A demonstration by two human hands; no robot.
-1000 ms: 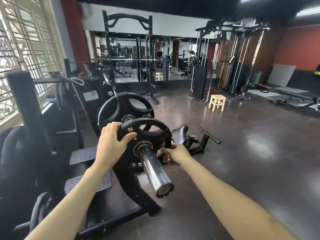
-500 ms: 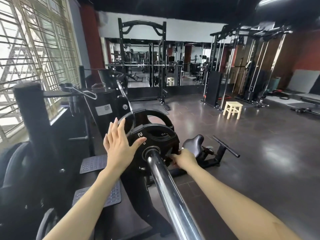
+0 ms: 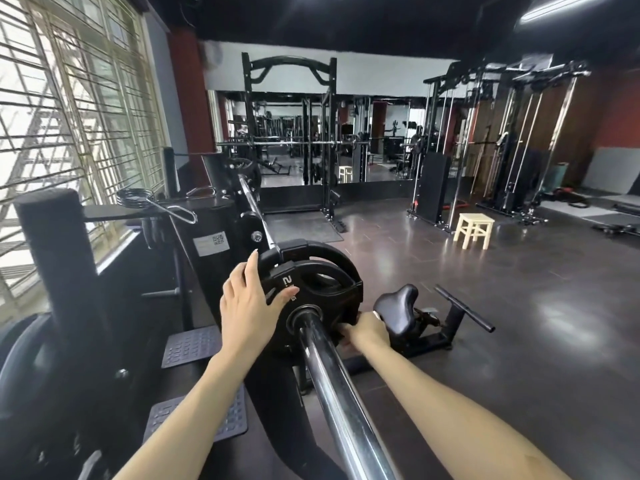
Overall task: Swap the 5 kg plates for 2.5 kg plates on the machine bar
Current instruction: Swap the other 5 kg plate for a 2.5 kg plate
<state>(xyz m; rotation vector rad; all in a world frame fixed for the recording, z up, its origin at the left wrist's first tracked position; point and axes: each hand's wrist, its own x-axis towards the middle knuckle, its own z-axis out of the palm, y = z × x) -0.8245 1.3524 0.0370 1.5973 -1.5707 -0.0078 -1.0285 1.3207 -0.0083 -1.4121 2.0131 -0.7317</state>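
Small plate (image 3: 311, 289), marked with a "2", sits on the chrome sleeve of the machine bar (image 3: 332, 382), pushed far in from the free end. A larger black plate (image 3: 322, 252) stands directly behind it on the same sleeve, faces touching or nearly so; its marking is hidden from here, so I can't say which weight it is.

Left hand (image 3: 251, 303): flat and open, fingers together and pointing up, palm against the small plate's left rim, thumb laid across the face near the numeral. Closed around nothing. It reads as a pushing or steadying hand, keeping the disc square on the sleeve so it slides without jamming.

Right hand (image 3: 363, 332): low on the plate's lower right edge, fingers curled around or behind the rim. How tight the hold is, I cannot tell; the fingertips are hidden by the plate.

Both forearms reach forward, either side of the sleeve, wrists roughly straight; opposite edges held so the push stays even.

Spring collars (image 3: 138, 197) lie on a ledge to the left, well apart from the bar. None is on this sleeve end.
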